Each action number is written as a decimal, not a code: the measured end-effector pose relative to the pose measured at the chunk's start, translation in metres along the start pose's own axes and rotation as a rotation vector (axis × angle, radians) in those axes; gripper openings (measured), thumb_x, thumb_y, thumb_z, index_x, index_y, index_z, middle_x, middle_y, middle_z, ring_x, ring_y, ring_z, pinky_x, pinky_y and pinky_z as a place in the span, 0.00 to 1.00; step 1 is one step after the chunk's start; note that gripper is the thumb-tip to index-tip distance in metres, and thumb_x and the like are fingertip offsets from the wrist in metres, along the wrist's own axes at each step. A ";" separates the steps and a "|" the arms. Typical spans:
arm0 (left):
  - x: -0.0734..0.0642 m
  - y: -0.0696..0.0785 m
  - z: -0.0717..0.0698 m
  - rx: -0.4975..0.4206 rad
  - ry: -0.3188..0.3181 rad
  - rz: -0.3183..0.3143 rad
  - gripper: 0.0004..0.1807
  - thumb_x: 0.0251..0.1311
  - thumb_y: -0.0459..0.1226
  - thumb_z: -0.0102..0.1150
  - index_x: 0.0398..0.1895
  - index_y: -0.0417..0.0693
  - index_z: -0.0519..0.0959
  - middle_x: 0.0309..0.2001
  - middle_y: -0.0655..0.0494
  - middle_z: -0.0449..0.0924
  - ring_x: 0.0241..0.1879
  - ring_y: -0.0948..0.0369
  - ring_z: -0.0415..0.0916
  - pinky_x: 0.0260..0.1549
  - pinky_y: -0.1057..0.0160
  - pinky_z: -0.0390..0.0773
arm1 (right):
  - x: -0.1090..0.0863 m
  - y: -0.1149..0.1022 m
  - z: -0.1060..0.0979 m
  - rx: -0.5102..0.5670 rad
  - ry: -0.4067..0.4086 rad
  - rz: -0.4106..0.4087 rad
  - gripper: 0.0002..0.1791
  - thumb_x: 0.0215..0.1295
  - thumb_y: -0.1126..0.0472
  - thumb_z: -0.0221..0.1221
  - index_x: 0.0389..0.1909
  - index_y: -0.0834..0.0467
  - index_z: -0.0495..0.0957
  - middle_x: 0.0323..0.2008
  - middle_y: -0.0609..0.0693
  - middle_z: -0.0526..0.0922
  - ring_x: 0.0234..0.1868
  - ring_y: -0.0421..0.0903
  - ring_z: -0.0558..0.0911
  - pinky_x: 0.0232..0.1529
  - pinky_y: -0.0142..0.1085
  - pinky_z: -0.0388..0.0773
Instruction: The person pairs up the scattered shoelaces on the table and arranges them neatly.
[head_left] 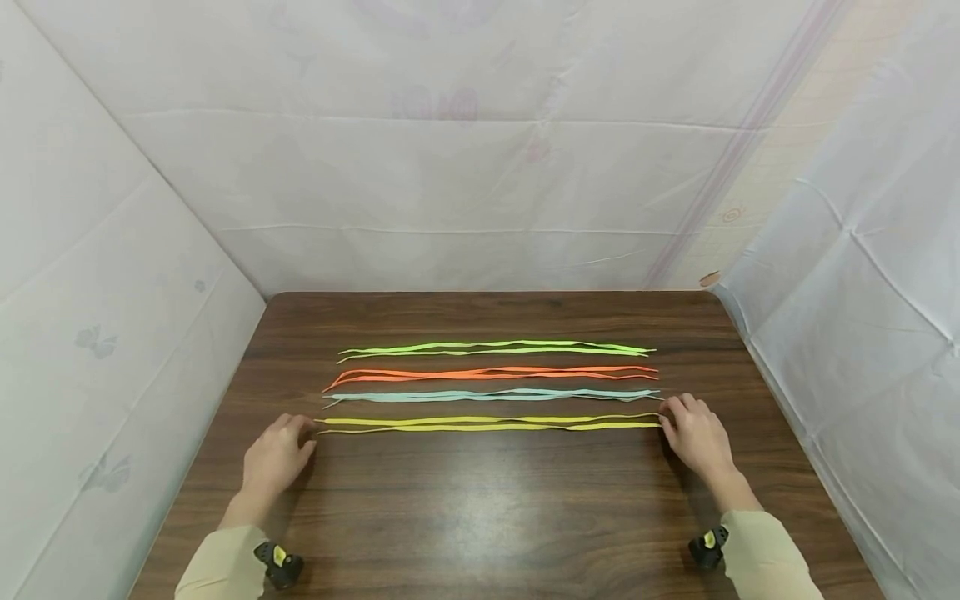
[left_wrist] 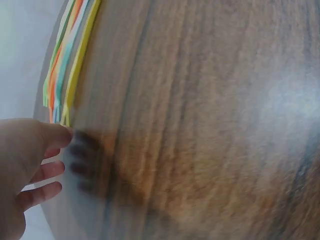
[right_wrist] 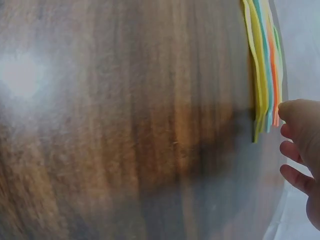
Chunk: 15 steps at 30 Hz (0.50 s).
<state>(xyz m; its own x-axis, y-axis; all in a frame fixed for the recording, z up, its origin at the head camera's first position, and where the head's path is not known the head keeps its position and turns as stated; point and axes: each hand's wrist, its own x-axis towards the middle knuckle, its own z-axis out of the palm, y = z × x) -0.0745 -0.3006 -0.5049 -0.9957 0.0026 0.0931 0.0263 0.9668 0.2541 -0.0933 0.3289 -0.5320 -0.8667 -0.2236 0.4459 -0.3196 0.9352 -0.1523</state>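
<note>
Two yellow shoelaces (head_left: 487,423) lie nearly straight across the table, the closest row to the person. At their left ends is the left hand (head_left: 276,454), thumb and forefinger slightly apart; in the left wrist view its thumb (left_wrist: 62,134) overlaps the yellow tips. The right hand (head_left: 699,435) is beside their right ends, fingers loosely bent. In the right wrist view the yellow tips (right_wrist: 255,137) lie free of its fingers. Just beyond run light blue shoelaces (head_left: 450,397), then orange (head_left: 450,374) and neon green ones (head_left: 465,346), all stretched side to side.
The brown wood-grain table (head_left: 480,517) has rounded far corners. White patterned cloth (head_left: 450,183) hangs behind it and on both sides. A small black and yellow device (head_left: 279,565) sits at the left wrist, another (head_left: 708,548) at the right.
</note>
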 end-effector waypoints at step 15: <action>0.031 0.048 -0.020 0.086 0.064 0.250 0.11 0.42 0.31 0.68 0.29 0.42 0.77 0.29 0.50 0.76 0.29 0.52 0.75 0.25 0.53 0.75 | 0.042 -0.029 -0.003 -0.003 -0.036 -0.110 0.06 0.51 0.66 0.62 0.26 0.57 0.74 0.21 0.48 0.72 0.22 0.47 0.69 0.19 0.37 0.64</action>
<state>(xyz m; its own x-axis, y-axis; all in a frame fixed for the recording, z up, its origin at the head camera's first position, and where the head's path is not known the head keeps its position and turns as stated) -0.1025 -0.2595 -0.4705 -0.9513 0.2309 0.2043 0.2607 0.9562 0.1330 -0.1188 0.2935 -0.5060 -0.8400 -0.3343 0.4274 -0.4120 0.9055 -0.1014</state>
